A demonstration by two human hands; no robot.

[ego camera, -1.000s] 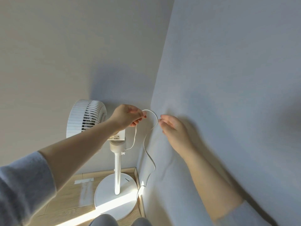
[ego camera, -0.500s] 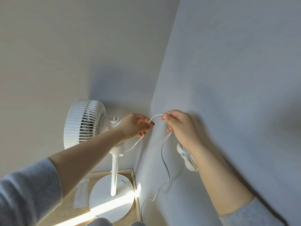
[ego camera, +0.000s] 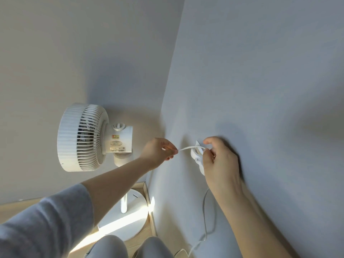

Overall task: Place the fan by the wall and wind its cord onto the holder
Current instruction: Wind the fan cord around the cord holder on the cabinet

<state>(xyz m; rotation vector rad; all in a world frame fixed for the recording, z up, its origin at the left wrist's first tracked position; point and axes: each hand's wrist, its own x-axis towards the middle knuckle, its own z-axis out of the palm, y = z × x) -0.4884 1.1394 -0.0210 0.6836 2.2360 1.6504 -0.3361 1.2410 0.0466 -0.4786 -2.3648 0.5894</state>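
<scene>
A white pedestal fan (ego camera: 83, 136) stands in the corner, its round base (ego camera: 126, 220) on the wooden floor. Its thin white cord (ego camera: 186, 148) runs taut between my hands. My left hand (ego camera: 158, 151) pinches the cord to the left of a white holder (ego camera: 197, 159) fixed on the right wall. My right hand (ego camera: 219, 161) grips the cord at the holder's top and hides part of the holder. Below my right forearm the cord's slack (ego camera: 205, 220) hangs in a loop down the wall.
Two walls meet in a corner (ego camera: 167, 90) just right of the fan. My knees in grey trousers (ego camera: 130, 246) show at the bottom edge. A strip of sunlight (ego camera: 115, 226) crosses the base and the floor.
Both hands have moved down and right with the cord. My right hand has brought it onto the holder, and the cord between my hands has gone from an arch to a straight line.
</scene>
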